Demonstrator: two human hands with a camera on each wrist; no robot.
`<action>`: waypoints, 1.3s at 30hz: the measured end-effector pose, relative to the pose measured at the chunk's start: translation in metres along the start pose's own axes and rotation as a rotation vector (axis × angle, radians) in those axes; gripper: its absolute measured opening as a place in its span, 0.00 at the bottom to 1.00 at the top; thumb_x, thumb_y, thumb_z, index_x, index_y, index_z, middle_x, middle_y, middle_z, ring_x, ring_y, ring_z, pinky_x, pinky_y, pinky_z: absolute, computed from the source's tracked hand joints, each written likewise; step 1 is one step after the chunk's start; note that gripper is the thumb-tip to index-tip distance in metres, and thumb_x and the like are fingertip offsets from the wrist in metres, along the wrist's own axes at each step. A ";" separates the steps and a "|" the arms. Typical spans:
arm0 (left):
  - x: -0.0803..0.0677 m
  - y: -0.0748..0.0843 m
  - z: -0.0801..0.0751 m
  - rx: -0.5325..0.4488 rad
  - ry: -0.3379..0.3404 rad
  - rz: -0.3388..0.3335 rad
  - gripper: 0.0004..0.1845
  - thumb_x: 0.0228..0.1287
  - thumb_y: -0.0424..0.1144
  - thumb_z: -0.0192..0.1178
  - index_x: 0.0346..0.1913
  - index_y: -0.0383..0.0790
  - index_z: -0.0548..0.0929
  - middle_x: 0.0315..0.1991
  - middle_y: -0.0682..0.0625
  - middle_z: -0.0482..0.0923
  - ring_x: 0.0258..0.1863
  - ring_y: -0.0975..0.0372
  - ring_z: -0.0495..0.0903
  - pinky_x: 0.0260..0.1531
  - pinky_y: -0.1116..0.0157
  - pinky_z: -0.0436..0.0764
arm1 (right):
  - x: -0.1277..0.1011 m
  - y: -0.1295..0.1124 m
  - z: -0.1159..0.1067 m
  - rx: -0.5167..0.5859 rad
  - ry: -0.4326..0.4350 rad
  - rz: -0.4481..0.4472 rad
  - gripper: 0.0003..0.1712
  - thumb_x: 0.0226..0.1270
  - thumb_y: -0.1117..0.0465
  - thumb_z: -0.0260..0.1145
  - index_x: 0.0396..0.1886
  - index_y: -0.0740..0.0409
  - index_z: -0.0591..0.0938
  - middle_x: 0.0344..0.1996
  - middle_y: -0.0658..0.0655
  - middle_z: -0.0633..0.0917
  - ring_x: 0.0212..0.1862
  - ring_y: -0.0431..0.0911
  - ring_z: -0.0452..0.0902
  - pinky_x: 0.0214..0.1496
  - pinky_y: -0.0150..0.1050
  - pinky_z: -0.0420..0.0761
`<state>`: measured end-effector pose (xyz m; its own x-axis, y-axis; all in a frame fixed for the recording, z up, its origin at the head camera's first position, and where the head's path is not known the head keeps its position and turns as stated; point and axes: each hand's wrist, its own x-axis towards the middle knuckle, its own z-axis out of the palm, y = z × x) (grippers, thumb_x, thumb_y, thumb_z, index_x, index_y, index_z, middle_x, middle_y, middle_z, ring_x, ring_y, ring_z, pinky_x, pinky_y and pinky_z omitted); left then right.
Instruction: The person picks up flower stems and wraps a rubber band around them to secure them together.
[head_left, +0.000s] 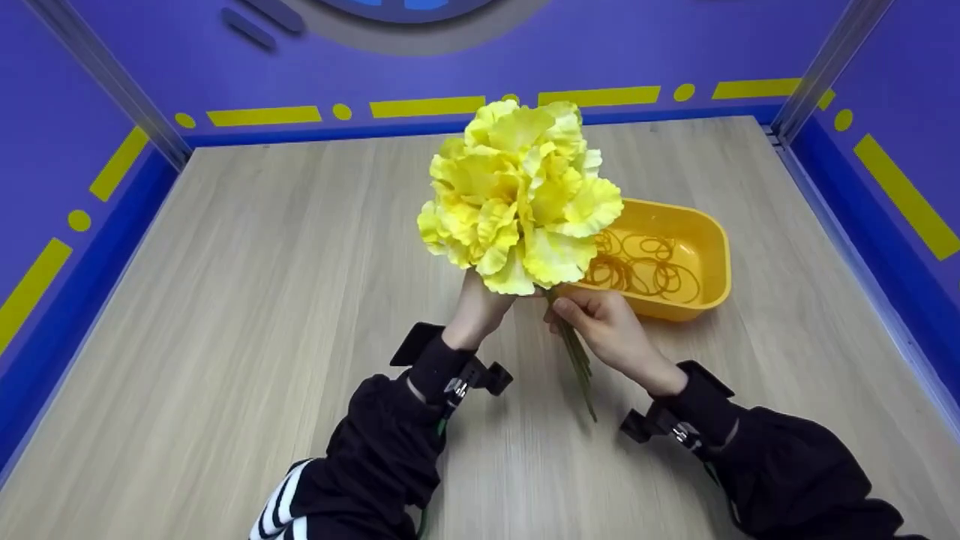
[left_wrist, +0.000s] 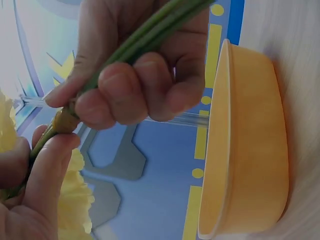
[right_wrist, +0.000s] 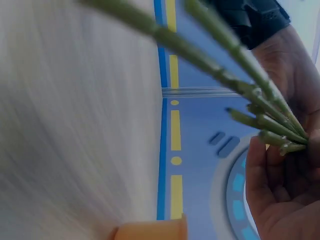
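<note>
A bunch of ruffled yellow artificial flowers [head_left: 517, 195] is held up over the table, its green stems [head_left: 574, 349] slanting down toward the person. My left hand [head_left: 484, 304], partly hidden under the blooms, pinches the stems [left_wrist: 21, 182] close below the flowers in the left wrist view. Just below it, my right hand [head_left: 611, 330] grips the same stems with thumb and curled fingers. Between the two hands a tan rubber band [left_wrist: 65, 121] is wound round the stems. The loose stem ends [right_wrist: 285, 132] fan out past the right hand in the right wrist view.
A yellow plastic bin [head_left: 712, 259] stands behind and right of the right hand, with several tan rubber bands [head_left: 660, 270] inside. The flowers overlap its left end in the head view. Blue-purple walls [head_left: 615, 45] enclose the wood-grain table [head_left: 262, 300] at the back and sides.
</note>
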<state>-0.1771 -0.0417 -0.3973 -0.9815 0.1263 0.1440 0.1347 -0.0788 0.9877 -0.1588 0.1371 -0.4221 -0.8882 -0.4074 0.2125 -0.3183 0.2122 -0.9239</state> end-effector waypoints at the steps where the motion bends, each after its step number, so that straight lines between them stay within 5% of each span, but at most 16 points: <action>1: 0.002 -0.001 0.000 -0.028 -0.016 -0.012 0.16 0.66 0.20 0.63 0.55 0.20 0.75 0.43 0.36 0.83 0.39 0.62 0.84 0.39 0.68 0.89 | 0.002 0.000 0.001 0.012 0.003 0.007 0.16 0.79 0.73 0.56 0.33 0.78 0.84 0.28 0.66 0.87 0.31 0.33 0.81 0.39 0.26 0.83; 4: 0.006 -0.005 -0.002 -0.144 -0.091 -0.074 0.09 0.74 0.25 0.58 0.50 0.21 0.79 0.35 0.46 0.86 0.32 0.64 0.87 0.37 0.63 0.91 | 0.005 0.000 0.001 0.038 -0.029 0.035 0.18 0.81 0.68 0.57 0.34 0.79 0.85 0.29 0.67 0.87 0.30 0.33 0.81 0.38 0.27 0.83; 7: 0.011 -0.011 -0.010 -0.133 -0.122 -0.068 0.09 0.76 0.28 0.57 0.44 0.20 0.83 0.30 0.45 0.88 0.28 0.63 0.88 0.36 0.59 0.92 | 0.009 0.003 -0.003 0.025 -0.082 0.081 0.24 0.83 0.58 0.57 0.37 0.78 0.85 0.31 0.69 0.88 0.30 0.33 0.80 0.37 0.29 0.83; 11: 0.023 -0.020 -0.032 0.004 -0.053 -0.044 0.09 0.73 0.28 0.60 0.45 0.21 0.85 0.36 0.34 0.88 0.29 0.60 0.89 0.36 0.58 0.92 | 0.014 0.011 -0.013 -0.006 -0.095 0.123 0.27 0.87 0.56 0.51 0.43 0.78 0.84 0.35 0.70 0.88 0.32 0.34 0.82 0.40 0.31 0.87; 14: 0.038 -0.031 -0.051 0.098 0.013 -0.100 0.09 0.71 0.29 0.63 0.46 0.22 0.85 0.39 0.31 0.86 0.27 0.61 0.88 0.34 0.61 0.91 | 0.017 0.018 -0.024 -0.024 -0.042 0.116 0.23 0.87 0.62 0.49 0.45 0.79 0.83 0.35 0.68 0.87 0.34 0.37 0.83 0.41 0.31 0.87; 24: 0.086 -0.065 -0.100 0.348 0.166 -0.212 0.10 0.68 0.29 0.67 0.45 0.21 0.85 0.30 0.46 0.80 0.21 0.64 0.79 0.29 0.60 0.90 | 0.022 0.032 -0.055 -0.104 0.067 0.165 0.21 0.86 0.62 0.49 0.50 0.74 0.84 0.43 0.66 0.86 0.41 0.40 0.82 0.43 0.29 0.85; 30: 0.103 -0.078 -0.105 0.458 0.197 -0.231 0.10 0.67 0.31 0.70 0.42 0.24 0.87 0.32 0.43 0.84 0.19 0.67 0.76 0.22 0.71 0.83 | 0.021 0.035 -0.058 -0.100 0.072 0.191 0.22 0.87 0.60 0.49 0.50 0.75 0.83 0.42 0.59 0.86 0.42 0.37 0.81 0.44 0.28 0.85; 39: 0.115 -0.099 -0.097 0.664 0.197 -0.216 0.12 0.69 0.38 0.70 0.37 0.28 0.90 0.16 0.54 0.74 0.11 0.69 0.68 0.15 0.74 0.68 | 0.020 0.036 -0.059 -0.115 0.058 0.202 0.23 0.87 0.58 0.49 0.50 0.75 0.83 0.47 0.71 0.85 0.44 0.42 0.82 0.45 0.27 0.84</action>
<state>-0.3162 -0.1155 -0.4841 -0.9935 -0.1138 -0.0102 -0.0718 0.5525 0.8304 -0.2072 0.1885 -0.4323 -0.9542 -0.2951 0.0481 -0.1650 0.3853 -0.9079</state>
